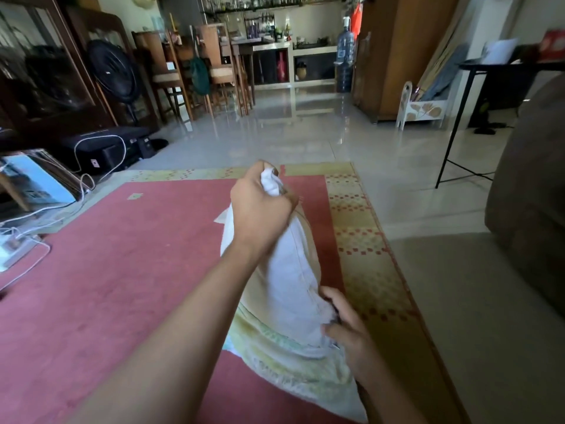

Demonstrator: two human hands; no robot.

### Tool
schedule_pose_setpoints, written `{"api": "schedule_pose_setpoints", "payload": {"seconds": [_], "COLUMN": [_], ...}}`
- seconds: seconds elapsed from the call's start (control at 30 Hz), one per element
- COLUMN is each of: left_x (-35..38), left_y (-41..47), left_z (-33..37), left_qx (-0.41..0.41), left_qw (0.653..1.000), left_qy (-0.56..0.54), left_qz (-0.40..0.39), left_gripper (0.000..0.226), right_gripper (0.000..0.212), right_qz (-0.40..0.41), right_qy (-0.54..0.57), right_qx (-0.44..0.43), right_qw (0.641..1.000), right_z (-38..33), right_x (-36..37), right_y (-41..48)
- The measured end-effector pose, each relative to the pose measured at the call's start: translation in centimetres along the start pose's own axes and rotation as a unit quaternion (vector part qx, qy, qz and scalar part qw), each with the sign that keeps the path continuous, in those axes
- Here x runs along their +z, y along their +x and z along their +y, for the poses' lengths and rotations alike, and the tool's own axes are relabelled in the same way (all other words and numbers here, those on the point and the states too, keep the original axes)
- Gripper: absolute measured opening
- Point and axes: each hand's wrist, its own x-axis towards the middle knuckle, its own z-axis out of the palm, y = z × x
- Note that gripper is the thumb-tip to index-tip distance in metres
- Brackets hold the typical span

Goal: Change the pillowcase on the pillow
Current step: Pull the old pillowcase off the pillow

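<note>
White pillow [287,270] stretched lengthwise away from the body, far end bunched in the closed left hand [260,206], near corner pinched by the right hand [345,328], yellow-green pillowcase [284,359] gathered below.

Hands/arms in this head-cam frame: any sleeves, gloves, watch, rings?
Both bare. The left hand and its forearm show no sleeve, glove, watch or bracelet up to the frame's bottom edge. The right hand is also ungloved, with no wristwear visible. No rings can be made out on the visible fingers, though the frame is soft.
</note>
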Motion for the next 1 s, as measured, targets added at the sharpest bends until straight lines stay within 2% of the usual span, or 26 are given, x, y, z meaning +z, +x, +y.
{"api": "schedule_pose_setpoints", "payload": {"seconds": [0.1, 0.2, 0.23, 0.3, 0.37, 0.4, 0.43, 0.5, 0.53, 0.57, 0.6, 0.67, 0.7, 0.77, 0.8, 0.87, 0.93, 1.0], "left_x": [-1.0, -2.3, -2.8, -3.8, -4.8, -5.4, -5.9, -6.9, -7.4, -7.8, -8.3, -9.1, -9.4, -10.1, -10.4, -10.6, -10.1, -8.0], "left_y": [0.1, 1.4, 1.8, 2.3, 2.4, 2.4, 2.5, 2.6, 2.8, 3.0, 3.1, 2.6, 2.3, 1.9, 2.0, 2.3, 2.7, 3.3], "left_z": [1.8, 3.6, 3.8, 4.3, 4.2, 3.9, 3.5, 2.3, 1.4, 0.3, -1.1, -4.0, -5.3, -6.8, -6.8, -5.5, -3.8, -3.0], "left_qx": [-0.001, 0.030, 0.049, 0.089, 0.107, 0.104, 0.104, 0.117, 0.108, 0.087, 0.060, -0.016, -0.051, -0.063, -0.049, -0.032, -0.047, -0.044], "left_qw": [0.994, 0.982, 0.973, 0.952, 0.936, 0.931, 0.919, 0.852, 0.833, 0.846, 0.880, 0.957, 0.980, 0.989, 0.975, 0.919, 0.860, 0.814], "left_qy": [-0.105, -0.186, -0.222, -0.292, -0.336, -0.350, -0.381, -0.498, -0.525, -0.507, -0.451, -0.266, -0.152, 0.086, 0.196, 0.377, 0.488, 0.544], "left_qz": [0.019, 0.031, 0.029, 0.011, -0.004, -0.006, -0.025, -0.112, -0.139, -0.142, -0.133, -0.116, -0.114, -0.100, -0.094, -0.112, -0.142, -0.199], "left_gripper": [0.023, 0.038, 0.039, 0.041, 0.044, 0.043, 0.043, 0.046, 0.048, 0.050, 0.050, 0.043, 0.036, 0.026, 0.026, 0.032, 0.052, 0.073], "right_gripper": [0.052, 0.056, 0.054, 0.041, 0.038, 0.035, 0.030, 0.018, 0.014, 0.011, 0.009, 0.010, 0.011, 0.010, 0.012, 0.025, 0.033, 0.031], "right_qz": [-0.011, -0.024, -0.020, 0.004, 0.030, 0.045, 0.062, 0.081, 0.088, 0.089, 0.079, 0.029, -0.009, -0.059, -0.068, -0.074, -0.089, -0.104], "right_qy": [0.098, 0.112, 0.067, -0.110, -0.298, -0.351, -0.385, -0.427, -0.442, -0.461, -0.483, -0.521, -0.534, -0.553, -0.555, -0.552, -0.542, -0.534], "right_qx": [-0.008, -0.025, -0.054, -0.151, -0.222, -0.235, -0.243, -0.247, -0.248, -0.247, -0.238, -0.198, -0.177, -0.148, -0.134, -0.116, -0.097, -0.078], "right_qw": [0.995, 0.993, 0.996, 0.982, 0.928, 0.905, 0.888, 0.866, 0.858, 0.848, 0.839, 0.830, 0.826, 0.817, 0.818, 0.822, 0.830, 0.835], "right_z": [0.2, -0.5, -0.7, -1.1, -0.5, -0.1, 0.2, 0.3, 0.3, 0.6, 1.1, 2.1, 2.7, 3.3, 3.1, 2.6, 2.3, 2.3], "right_x": [-0.1, 0.7, 0.7, 0.6, 0.3, 0.5, 0.8, 1.5, 1.7, 1.7, 1.6, 1.4, 1.4, 1.9, 2.1, 2.6, 3.2, 3.6], "right_y": [0.2, 0.3, 0.2, 0.1, 0.4, 0.5, 0.6, 0.6, 0.6, 0.6, 0.7, 0.9, 0.9, 1.1, 1.1, 1.3, 1.2, 1.1]}}
